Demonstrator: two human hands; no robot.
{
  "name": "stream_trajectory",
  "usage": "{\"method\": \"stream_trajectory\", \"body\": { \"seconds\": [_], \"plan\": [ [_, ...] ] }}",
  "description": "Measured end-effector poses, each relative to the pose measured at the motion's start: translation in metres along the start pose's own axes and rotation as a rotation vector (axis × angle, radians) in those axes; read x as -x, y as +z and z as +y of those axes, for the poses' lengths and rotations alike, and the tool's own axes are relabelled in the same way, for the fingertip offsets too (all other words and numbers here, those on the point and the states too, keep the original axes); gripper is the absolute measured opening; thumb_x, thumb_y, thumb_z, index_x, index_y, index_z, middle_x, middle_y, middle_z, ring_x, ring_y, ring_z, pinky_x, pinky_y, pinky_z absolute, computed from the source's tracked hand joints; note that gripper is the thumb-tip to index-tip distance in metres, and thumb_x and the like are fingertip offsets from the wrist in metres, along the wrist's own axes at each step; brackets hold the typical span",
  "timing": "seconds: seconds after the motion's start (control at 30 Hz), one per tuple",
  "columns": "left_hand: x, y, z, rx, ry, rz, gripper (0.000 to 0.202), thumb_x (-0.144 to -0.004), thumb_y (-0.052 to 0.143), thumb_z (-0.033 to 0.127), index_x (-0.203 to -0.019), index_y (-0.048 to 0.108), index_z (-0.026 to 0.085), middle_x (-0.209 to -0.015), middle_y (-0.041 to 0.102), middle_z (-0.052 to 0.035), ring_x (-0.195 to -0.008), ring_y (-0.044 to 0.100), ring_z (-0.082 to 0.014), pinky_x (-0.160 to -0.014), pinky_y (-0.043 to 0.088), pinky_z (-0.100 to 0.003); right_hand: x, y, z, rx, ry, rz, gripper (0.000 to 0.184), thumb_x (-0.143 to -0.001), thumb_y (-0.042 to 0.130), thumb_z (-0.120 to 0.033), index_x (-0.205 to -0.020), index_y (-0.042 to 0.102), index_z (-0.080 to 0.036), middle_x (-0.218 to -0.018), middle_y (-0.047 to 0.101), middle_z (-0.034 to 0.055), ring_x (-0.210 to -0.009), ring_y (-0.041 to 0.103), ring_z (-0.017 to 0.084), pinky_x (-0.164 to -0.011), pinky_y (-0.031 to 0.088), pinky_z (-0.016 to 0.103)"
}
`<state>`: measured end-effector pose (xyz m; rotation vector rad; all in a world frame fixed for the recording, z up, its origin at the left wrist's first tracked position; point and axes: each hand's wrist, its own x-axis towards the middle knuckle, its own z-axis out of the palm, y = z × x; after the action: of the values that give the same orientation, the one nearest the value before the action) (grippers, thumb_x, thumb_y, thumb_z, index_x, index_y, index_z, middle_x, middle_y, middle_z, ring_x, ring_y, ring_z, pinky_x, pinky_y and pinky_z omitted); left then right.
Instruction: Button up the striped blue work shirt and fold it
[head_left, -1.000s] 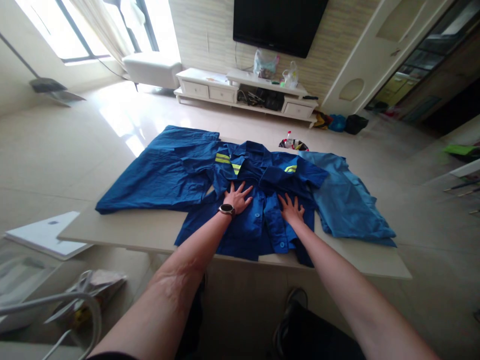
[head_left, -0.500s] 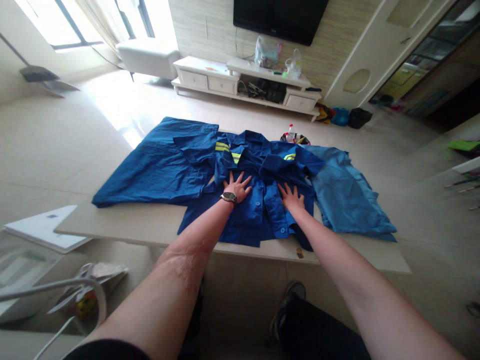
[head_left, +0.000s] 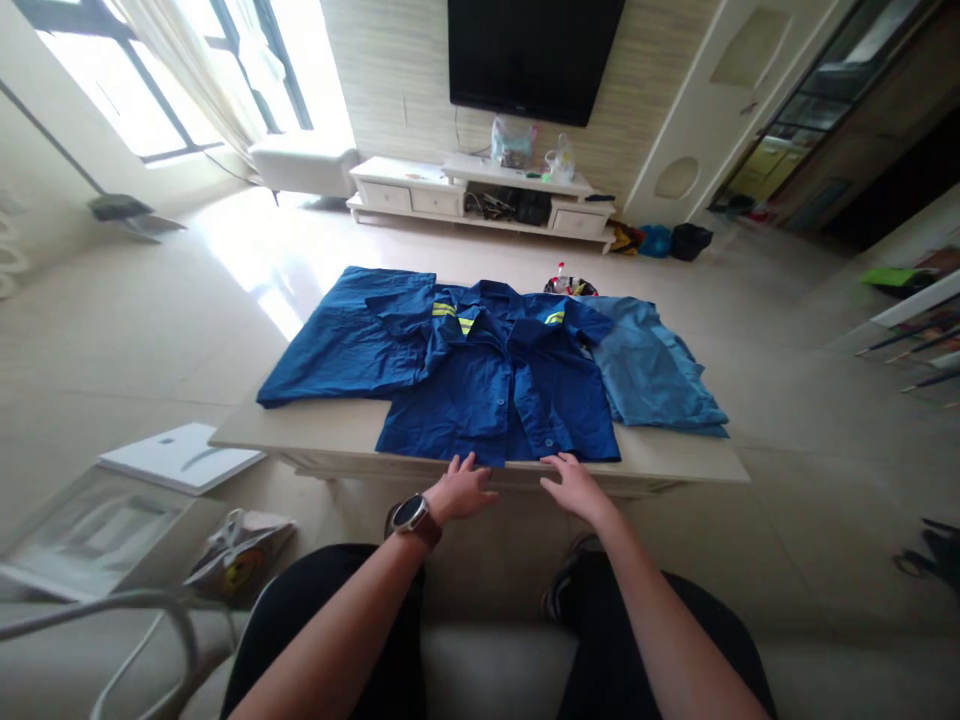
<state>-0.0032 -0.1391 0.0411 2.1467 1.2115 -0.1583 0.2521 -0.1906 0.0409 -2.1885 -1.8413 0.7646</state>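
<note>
A dark blue work shirt (head_left: 502, 395) with yellow reflective strips lies flat and buttoned on the low table (head_left: 330, 440). My left hand (head_left: 463, 489), with a watch on the wrist, hovers open at the shirt's bottom hem near the table's front edge. Beside it my right hand (head_left: 571, 485) is also open, fingers stretched out, just below the hem. Neither hand holds anything. Another dark blue garment (head_left: 345, 340) lies to the left of the shirt, and a lighter blue garment (head_left: 652, 370) lies to its right.
A white board (head_left: 180, 457) and a bag (head_left: 240, 545) lie on the floor at left, by a metal chair frame (head_left: 150, 610). A TV stand (head_left: 480, 195) stands against the far wall under a TV. Behind the shirt sits a small bowl with a bottle (head_left: 570, 285).
Both hands slid from the shirt's chest down to its hem and off the cloth. The camera pulled back, and the shirt now lies smoother.
</note>
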Motion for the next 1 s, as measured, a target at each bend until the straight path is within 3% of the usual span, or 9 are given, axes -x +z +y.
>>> {"method": "stream_trajectory", "body": {
  "seconds": [0.1, 0.23, 0.33, 0.4, 0.57, 0.67, 0.8, 0.9, 1.0],
  "plan": [
    [0.019, 0.007, 0.008, -0.060, 0.008, -0.032, 0.060, -0.093, 0.054, 0.051, -0.142, 0.061, 0.017, -0.147, 0.059, -0.0206, -0.143, 0.049, -0.0381, -0.114, 0.041, -0.050, 0.003, -0.002, -0.003, 0.051, 0.022, 0.007, 0.052, -0.092, 0.063, -0.039, -0.142, 0.062, -0.026, -0.155, 0.044, 0.0185, -0.143, 0.047, 0.034, -0.114, 0.039, 0.047],
    [0.011, -0.008, 0.022, -0.119, 0.015, -0.015, 0.037, -0.091, 0.056, 0.039, -0.114, 0.075, 0.016, -0.117, 0.075, -0.0195, -0.114, 0.069, -0.0348, -0.097, 0.052, -0.043, -0.024, -0.013, -0.007, 0.009, 0.002, -0.028, 0.048, -0.092, 0.063, -0.040, -0.137, 0.065, -0.022, -0.134, 0.061, 0.0180, -0.128, 0.059, 0.031, -0.111, 0.043, 0.043],
    [-0.003, -0.026, 0.023, -0.137, -0.040, 0.035, 0.023, -0.088, 0.056, 0.028, -0.091, 0.077, 0.019, -0.100, 0.078, -0.0162, -0.100, 0.073, -0.0316, -0.086, 0.053, -0.038, -0.041, -0.013, -0.006, -0.060, 0.052, -0.021, 0.042, -0.089, 0.067, -0.041, -0.128, 0.071, -0.025, -0.117, 0.064, 0.0127, -0.105, 0.067, 0.025, -0.099, 0.049, 0.039],
    [-0.011, -0.035, 0.018, -0.119, -0.117, 0.080, 0.019, -0.086, 0.058, 0.026, -0.088, 0.076, 0.021, -0.098, 0.077, -0.0144, -0.096, 0.073, -0.0300, -0.082, 0.052, -0.036, -0.048, -0.013, -0.006, -0.105, 0.091, 0.000, 0.037, -0.086, 0.070, -0.041, -0.119, 0.074, -0.026, -0.108, 0.063, 0.0095, -0.093, 0.067, 0.022, -0.093, 0.051, 0.036],
    [-0.021, -0.031, 0.013, 0.021, -0.301, 0.065, 0.023, -0.086, 0.064, 0.041, -0.078, 0.072, 0.021, -0.094, 0.077, -0.0158, -0.094, 0.073, -0.0315, -0.079, 0.050, -0.034, -0.057, -0.017, -0.011, -0.166, 0.038, 0.060, 0.028, -0.078, 0.073, -0.029, -0.105, 0.074, -0.022, -0.090, 0.063, 0.0035, -0.081, 0.062, 0.019, -0.079, 0.050, 0.031],
    [-0.025, -0.014, 0.021, 0.338, -0.405, -0.002, 0.043, -0.091, 0.057, 0.054, -0.068, 0.066, 0.019, -0.083, 0.075, -0.0165, -0.087, 0.074, -0.0312, -0.077, 0.051, -0.034, -0.057, -0.018, -0.018, -0.227, -0.006, 0.112, 0.023, -0.078, 0.066, -0.019, -0.099, 0.074, -0.021, -0.084, 0.066, 0.0020, -0.076, 0.061, 0.018, -0.075, 0.048, 0.030],
    [-0.031, 0.010, 0.032, 1.124, -0.574, -0.093, 0.036, -0.097, 0.050, 0.047, -0.084, 0.064, 0.016, -0.096, 0.076, -0.0142, -0.071, 0.074, -0.0229, -0.070, 0.055, -0.032, -0.051, -0.019, -0.027, -0.305, -0.056, 0.212, 0.025, -0.078, 0.060, -0.015, -0.096, 0.075, -0.022, -0.084, 0.070, 0.0020, -0.074, 0.062, 0.017, -0.076, 0.049, 0.030],
    [-0.032, 0.022, 0.034, 1.474, -0.674, 0.023, 0.028, -0.098, 0.053, 0.039, -0.091, 0.063, 0.014, -0.100, 0.075, -0.0133, -0.069, 0.073, -0.0191, -0.067, 0.056, -0.030, -0.046, -0.020, -0.034, -0.360, -0.073, 0.258, 0.025, -0.078, 0.061, -0.017, -0.098, 0.076, -0.022, -0.087, 0.072, 0.0027, -0.072, 0.063, 0.017, -0.074, 0.050, 0.030],
    [-0.034, 0.028, 0.035, 1.545, -0.743, 0.195, 0.024, -0.097, 0.060, 0.034, -0.086, 0.064, 0.013, -0.093, 0.075, -0.0126, -0.067, 0.072, -0.0160, -0.063, 0.053, -0.026, -0.043, -0.020, -0.041, -0.386, -0.099, 0.251, 0.022, -0.078, 0.062, -0.019, -0.095, 0.076, -0.021, -0.087, 0.074, 0.0033, -0.072, 0.064, 0.017, -0.072, 0.051, 0.029]
  ]
}}
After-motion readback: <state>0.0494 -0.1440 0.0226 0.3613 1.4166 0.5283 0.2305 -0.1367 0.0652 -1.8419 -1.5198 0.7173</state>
